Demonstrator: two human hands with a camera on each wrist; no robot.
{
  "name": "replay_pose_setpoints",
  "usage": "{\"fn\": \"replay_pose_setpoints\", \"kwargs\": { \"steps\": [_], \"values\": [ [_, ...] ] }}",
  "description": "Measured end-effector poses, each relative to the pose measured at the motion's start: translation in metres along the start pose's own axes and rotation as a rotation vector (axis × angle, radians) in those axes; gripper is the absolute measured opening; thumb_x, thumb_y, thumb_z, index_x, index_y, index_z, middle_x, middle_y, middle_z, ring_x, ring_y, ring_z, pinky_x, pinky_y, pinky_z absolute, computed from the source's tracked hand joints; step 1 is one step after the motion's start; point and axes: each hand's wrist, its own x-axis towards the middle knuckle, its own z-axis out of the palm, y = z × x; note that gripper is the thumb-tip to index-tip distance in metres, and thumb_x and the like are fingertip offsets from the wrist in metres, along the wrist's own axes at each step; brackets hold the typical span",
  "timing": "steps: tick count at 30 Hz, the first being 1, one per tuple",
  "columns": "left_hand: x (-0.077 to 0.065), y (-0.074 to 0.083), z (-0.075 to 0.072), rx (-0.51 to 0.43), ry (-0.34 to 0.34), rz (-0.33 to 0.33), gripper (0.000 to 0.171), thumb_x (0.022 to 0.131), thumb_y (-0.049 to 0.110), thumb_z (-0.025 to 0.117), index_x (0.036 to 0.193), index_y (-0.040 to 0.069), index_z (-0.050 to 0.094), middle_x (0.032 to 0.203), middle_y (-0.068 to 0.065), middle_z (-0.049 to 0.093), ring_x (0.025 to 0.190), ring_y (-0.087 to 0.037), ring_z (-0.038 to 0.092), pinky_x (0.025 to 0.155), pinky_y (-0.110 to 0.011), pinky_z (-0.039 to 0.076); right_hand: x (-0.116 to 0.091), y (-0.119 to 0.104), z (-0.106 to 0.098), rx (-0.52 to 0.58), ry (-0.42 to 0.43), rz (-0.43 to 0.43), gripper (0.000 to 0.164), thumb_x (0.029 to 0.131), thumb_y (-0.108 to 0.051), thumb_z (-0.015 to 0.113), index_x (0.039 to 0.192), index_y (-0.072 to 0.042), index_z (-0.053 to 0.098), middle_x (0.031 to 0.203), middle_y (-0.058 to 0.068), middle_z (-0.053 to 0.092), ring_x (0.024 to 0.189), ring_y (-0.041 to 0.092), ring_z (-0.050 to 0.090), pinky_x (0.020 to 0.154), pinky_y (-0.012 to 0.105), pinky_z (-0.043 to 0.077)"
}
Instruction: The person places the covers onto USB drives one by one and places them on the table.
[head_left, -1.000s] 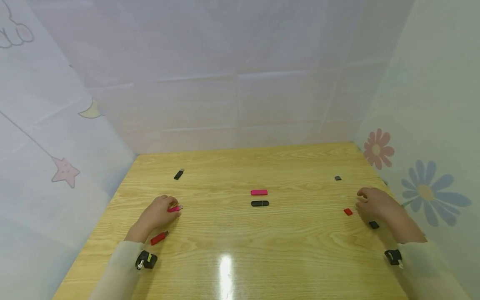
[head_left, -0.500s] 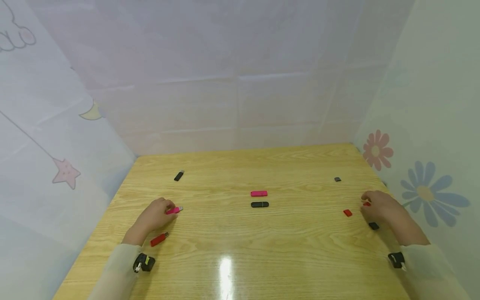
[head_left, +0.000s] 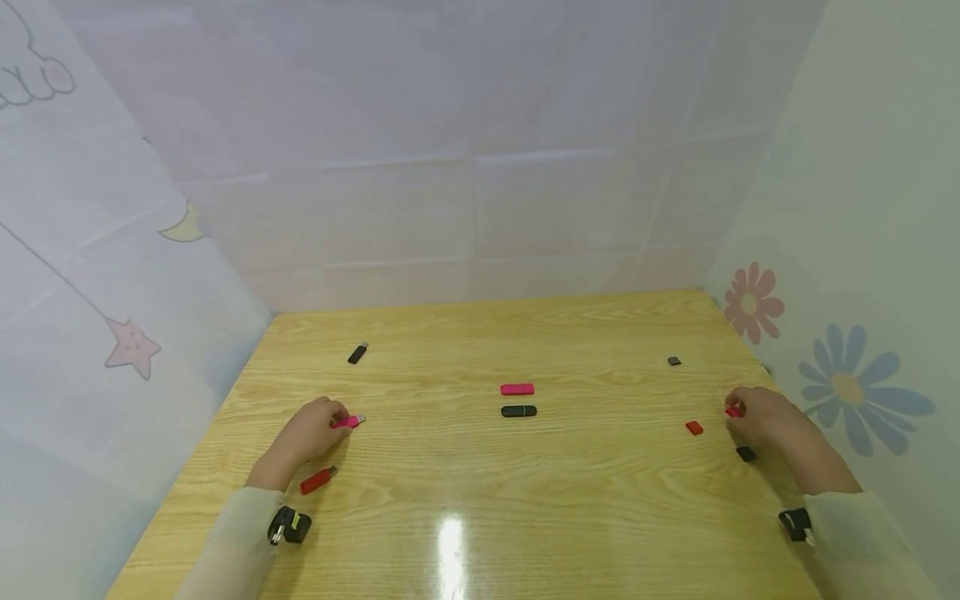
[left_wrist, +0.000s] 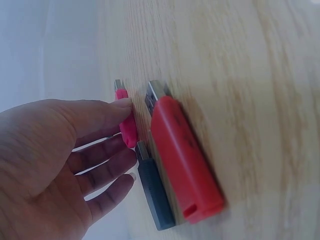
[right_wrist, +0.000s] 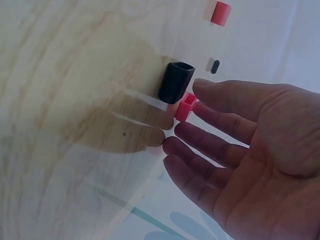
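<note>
At the table's left side my left hand (head_left: pixel 309 432) pinches a pink USB stick (left_wrist: pixel 127 125) between thumb and fingers, its metal plug sticking out. Nearer me lies a red USB stick (left_wrist: pixel 182 157), and farther back a black USB stick (left_wrist: pixel 155 192). At the right side my right hand (head_left: pixel 761 415) has thumb and index finger around a small pink USB cap (right_wrist: pixel 186 107), while its other fingers are spread. A black cap (right_wrist: pixel 176 82) lies close by that hand. To its left is a red cap (head_left: pixel 693 428), and a grey cap (head_left: pixel 674 361) sits farther back.
A capped pink USB stick (head_left: pixel 517 389) and a capped black USB stick (head_left: pixel 519 411) lie side by side mid-table. The wooden table (head_left: pixel 450 475) is bordered by a pale sheet (head_left: pixel 472 167) behind and at both sides.
My right hand has shifted slightly right and down, and the pink cap now shows between its thumb and index finger. The left hand keeps its hold, having moved a little toward me.
</note>
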Motion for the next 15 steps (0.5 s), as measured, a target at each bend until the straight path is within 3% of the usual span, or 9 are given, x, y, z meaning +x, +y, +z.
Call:
{"fn": "replay_pose_setpoints", "kwargs": {
  "steps": [15],
  "values": [
    [0.0035,0.0036,-0.0009,0.0,-0.002,-0.006,0.011,0.094,0.012,0.073,0.101,0.003,0.073,0.099,-0.008,0.069,0.085,-0.021,0.062,0.078,-0.044,0.053,0.0064,-0.0002,0.0038,-0.044,0.038,-0.014,0.025,0.09,-0.005,0.068,0.107,0.013,0.063,0.099,0.03,0.064,0.094,0.049,0.06,0.082,0.06,0.049]
  ]
}}
